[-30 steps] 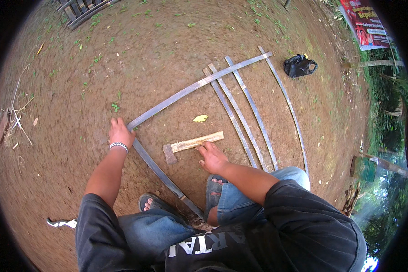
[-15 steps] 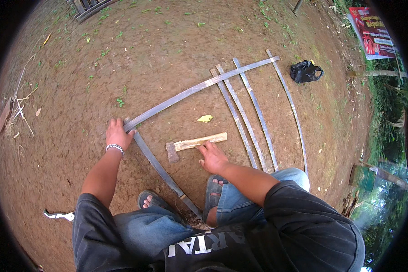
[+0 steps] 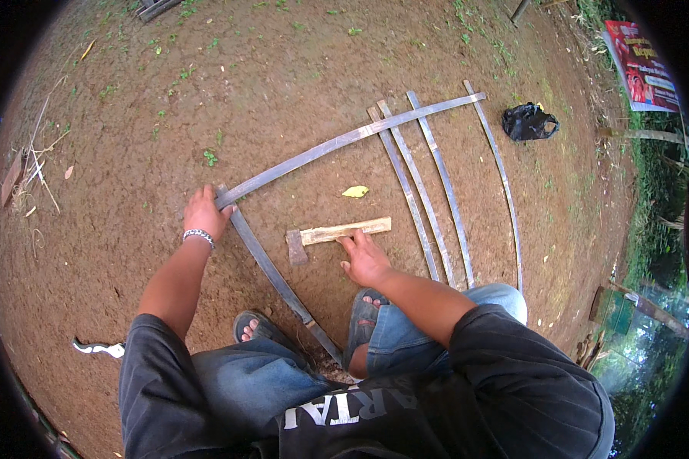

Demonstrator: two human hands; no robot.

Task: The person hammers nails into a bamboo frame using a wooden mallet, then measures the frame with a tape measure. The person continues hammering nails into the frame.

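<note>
My left hand (image 3: 205, 213) is at the left corner of a frame of flat grey bamboo slats on the ground. Its thumb and fingers close around the end of the long crosswise slat (image 3: 306, 157), where that slat meets a side slat (image 3: 266, 264) running toward my feet. A hatchet (image 3: 344, 230) with a pale wooden handle and a rusty head lies inside the frame. My right hand (image 3: 366, 258) rests its fingertips on the lower edge of the handle, with the thumb apart below it. Several more slats (image 3: 444, 183) lie under the long slat's right part.
A yellow leaf (image 3: 355, 191) lies beyond the hatchet. The black plastic bag (image 3: 530, 122) is past the frame's far right corner. At left is a black-and-white curved object (image 3: 98, 348). My sandalled feet (image 3: 262, 329) are at the near side. A red banner (image 3: 643, 65) stands far right.
The whole view has shifted slightly, so the far things sit a little farther right. Both hands stay at the same places on the slat and the hatchet, which has not moved.
</note>
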